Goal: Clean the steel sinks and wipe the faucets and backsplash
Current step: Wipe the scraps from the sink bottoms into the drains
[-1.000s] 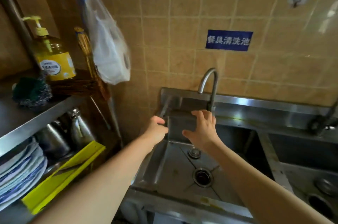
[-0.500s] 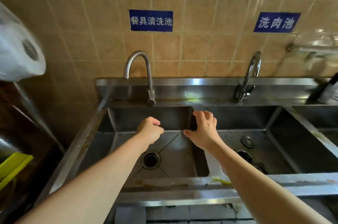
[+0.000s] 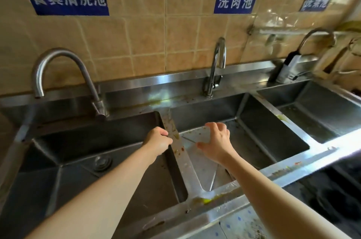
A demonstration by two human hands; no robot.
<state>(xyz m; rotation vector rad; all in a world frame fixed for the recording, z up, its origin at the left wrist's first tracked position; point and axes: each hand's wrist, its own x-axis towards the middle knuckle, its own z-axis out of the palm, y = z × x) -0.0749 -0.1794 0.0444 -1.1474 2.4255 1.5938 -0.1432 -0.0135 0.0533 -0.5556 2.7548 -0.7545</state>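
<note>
Three steel basins are sitting side by side: the left sink (image 3: 82, 152) is holding only its drain plug (image 3: 102, 161), and the middle sink (image 3: 252, 141) and right sink (image 3: 320, 115) are carrying food scraps. The left hand (image 3: 157, 142) is hovering fisted and empty at the soiled divider (image 3: 175, 141); the right hand (image 3: 216, 141) is curling over the middle sink, also empty.

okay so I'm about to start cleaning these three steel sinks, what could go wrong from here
1. Neither the left hand nor the right hand holds a cloth or wears a glove, so bare skin would likely meet the food scraps on the divider between the left and middle basins.
2. The yellow residue on the front rim could smear along the steel if wiped dry.
3. A reach toward the backsplash may bump the middle faucet.
</note>
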